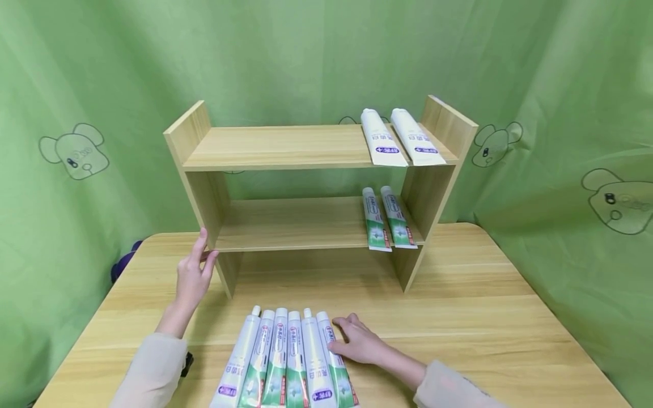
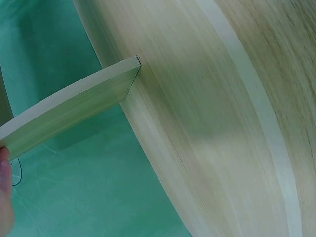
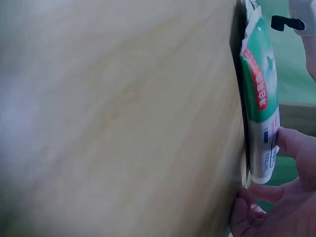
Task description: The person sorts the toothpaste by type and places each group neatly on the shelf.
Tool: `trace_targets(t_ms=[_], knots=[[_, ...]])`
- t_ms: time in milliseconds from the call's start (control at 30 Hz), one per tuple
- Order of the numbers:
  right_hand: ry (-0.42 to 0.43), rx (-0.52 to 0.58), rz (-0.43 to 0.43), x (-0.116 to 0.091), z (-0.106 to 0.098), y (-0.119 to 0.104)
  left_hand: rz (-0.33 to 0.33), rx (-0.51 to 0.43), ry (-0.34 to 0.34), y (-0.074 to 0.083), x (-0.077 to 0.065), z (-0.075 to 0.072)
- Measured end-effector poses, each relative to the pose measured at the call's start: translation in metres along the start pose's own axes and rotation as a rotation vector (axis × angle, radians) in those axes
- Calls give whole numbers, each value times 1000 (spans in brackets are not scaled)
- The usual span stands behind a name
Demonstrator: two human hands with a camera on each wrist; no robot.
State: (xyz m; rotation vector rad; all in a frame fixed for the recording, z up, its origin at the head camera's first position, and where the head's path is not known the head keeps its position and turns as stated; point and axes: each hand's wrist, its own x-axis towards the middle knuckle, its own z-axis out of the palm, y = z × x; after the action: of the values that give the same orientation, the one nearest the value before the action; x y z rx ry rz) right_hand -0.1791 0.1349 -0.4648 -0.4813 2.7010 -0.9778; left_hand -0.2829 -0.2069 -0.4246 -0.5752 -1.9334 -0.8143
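My left hand (image 1: 194, 277) holds the left side panel of a two-tier wooden shelf (image 1: 275, 147), thumb at its front edge. In the left wrist view, fingertips (image 2: 5, 168) touch that panel (image 2: 74, 103). A row of several toothpaste tubes lies on the table, caps toward the shelf. My right hand (image 1: 359, 340) is at the row's right end. Its thumb touches the rightmost green-and-white toothpaste tube (image 1: 336, 362); the other fingers lie beside it, near the cap. The right wrist view shows this tube (image 3: 261, 98) between thumb and fingers, without a visible firm pinch.
Two white toothpaste tubes (image 1: 380, 139) lie at the right of the top shelf. Two green-and-white tubes (image 1: 376, 221) lie below them on the middle shelf. The wooden table (image 1: 490, 317) extends around the shelf, with a green curtain (image 1: 285, 62) behind and at both sides.
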Motion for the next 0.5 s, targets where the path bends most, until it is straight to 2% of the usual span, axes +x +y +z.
trace_targets(t_ms=[267,500], knots=[[-3,15,23,1,5,-8,-4,0,-12,2,0,-1],[-2,81,8,-2,4,-2,-11,4,-9,2,1,-2]])
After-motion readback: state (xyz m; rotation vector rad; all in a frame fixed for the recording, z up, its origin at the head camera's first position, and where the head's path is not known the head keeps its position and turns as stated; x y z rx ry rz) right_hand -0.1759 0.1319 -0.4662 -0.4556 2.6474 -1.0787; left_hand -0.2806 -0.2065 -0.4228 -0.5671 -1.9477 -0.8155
